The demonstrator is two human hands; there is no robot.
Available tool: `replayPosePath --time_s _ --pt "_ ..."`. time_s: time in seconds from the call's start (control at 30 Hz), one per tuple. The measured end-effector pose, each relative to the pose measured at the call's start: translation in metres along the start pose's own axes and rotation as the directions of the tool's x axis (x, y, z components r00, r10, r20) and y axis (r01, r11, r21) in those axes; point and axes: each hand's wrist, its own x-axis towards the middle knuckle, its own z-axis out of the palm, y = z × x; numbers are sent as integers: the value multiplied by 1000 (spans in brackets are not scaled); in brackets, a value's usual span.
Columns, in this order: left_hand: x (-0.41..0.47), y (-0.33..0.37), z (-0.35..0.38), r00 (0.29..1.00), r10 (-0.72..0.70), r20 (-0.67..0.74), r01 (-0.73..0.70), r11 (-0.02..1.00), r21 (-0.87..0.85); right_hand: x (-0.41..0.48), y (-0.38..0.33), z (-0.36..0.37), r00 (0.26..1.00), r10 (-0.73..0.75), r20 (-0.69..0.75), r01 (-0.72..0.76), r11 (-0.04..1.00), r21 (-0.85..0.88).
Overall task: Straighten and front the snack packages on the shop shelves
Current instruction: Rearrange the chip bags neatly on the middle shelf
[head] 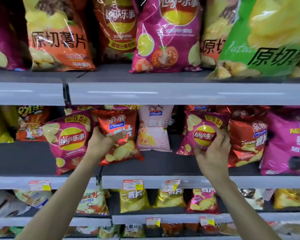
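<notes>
Left hand [100, 142]: fingers curled round the left edge of the red Qinqin potato chip bag [119, 135], gripping it.
Right hand [213, 153]: thumb and fingers pinch the lower right corner of a small pink Lay's bag [200, 134].
Place: both bags sit on the middle shelf [163, 168], back from its front lip.
Key relation: each hand is already on its own bag. The red bag's long axis leans top-left. The pink one leans top-right. The shelf lip lies toward the person, so fronting likely means a pull forward and a twist upright.
Look: glossy, puffed foil, printed faces outward.
Neighbours: a second pink Lay's bag [69, 141] is tilted against the red one. A pale pink Qinqin shrimp bag [153, 130] stands upright between the held bags, further back.
Beyond: large bags on the upper shelf, including a green potato chip bag [267, 40].
</notes>
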Motion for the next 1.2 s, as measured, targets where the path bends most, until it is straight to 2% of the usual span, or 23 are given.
replayPosePath --time_s 0.07,0.13,0.37,0.6,0.97,1.2 --pt "2 5 6 1000 -6 -10 4 994 -110 5 5 3 988 117 96 -135 970 200" --pt "-10 16 12 1000 8 -7 -9 987 -158 9 7 8 968 168 184 -222 920 323" --pt "-34 10 26 998 61 21 -51 948 -314 20 13 26 954 227 194 -289 867 407" --pt "-58 10 32 974 182 -131 -216 924 -317 33 25 44 932 273 239 -351 844 405" --pt "-94 14 15 928 189 -322 -322 841 -435 7 -8 20 954 170 247 -284 771 570" --pt "-103 2 -30 906 203 -370 -357 837 -414 -32 -77 36 953 14 304 -219 725 653"
